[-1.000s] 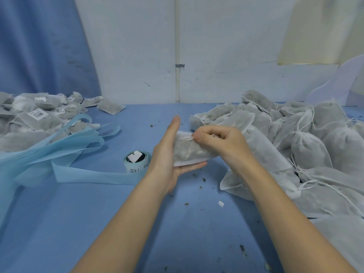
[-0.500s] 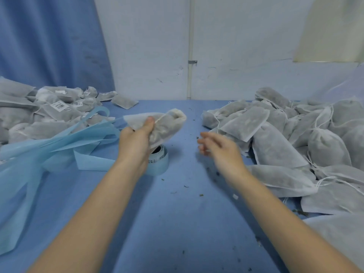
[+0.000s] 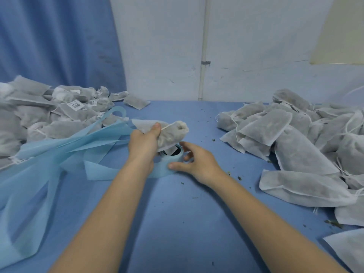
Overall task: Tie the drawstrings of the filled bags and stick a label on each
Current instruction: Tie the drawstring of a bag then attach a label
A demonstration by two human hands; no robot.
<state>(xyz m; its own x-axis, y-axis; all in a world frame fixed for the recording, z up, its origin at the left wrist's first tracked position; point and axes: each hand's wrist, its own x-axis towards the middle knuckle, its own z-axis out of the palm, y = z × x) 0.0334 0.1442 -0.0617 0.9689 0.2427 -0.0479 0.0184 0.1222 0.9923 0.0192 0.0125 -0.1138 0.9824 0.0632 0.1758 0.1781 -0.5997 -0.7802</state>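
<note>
**Tied bag held over the label roll**

Since it is a soft, light pouch of thin fabric that sags under its loose filling, the bag is best taken at the body below its cinched neck, as is done now: it is gripped by the left hand and held raised at mid-bench. Directly beneath it stands the label roll, which is touched at its near and right sides by the relaxed, spread fingers of the right hand, with nothing gripped.
</note>
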